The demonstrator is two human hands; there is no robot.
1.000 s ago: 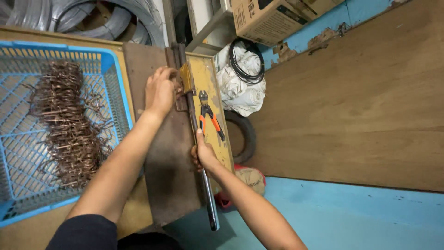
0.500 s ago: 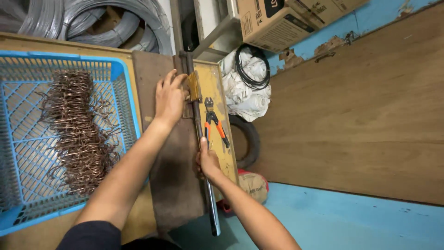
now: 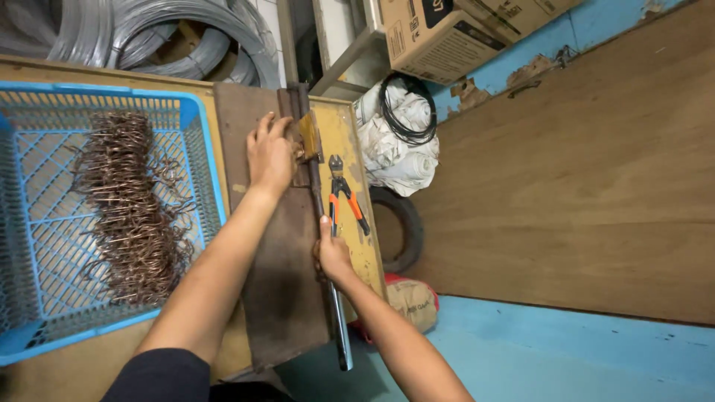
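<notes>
Metal lever [image 3: 328, 246] gripped by right hand [image 3: 332, 255]; one pair of pliers [image 3: 342, 195] beside.

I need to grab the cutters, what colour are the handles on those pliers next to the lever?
Orange and black handles on the pliers, seen in the head view.

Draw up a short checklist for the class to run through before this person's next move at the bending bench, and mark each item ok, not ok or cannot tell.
1. Right hand wrapped around the metal lever bar: ok.
2. Left hand flat by the yellowish hinge block: ok.
3. Left fingers out of the pinch point: cannot tell.
4. Orange-handled pliers lying beside the bar, untouched: ok.
5. Bent wire pieces inside the blue basket: ok.
</notes>
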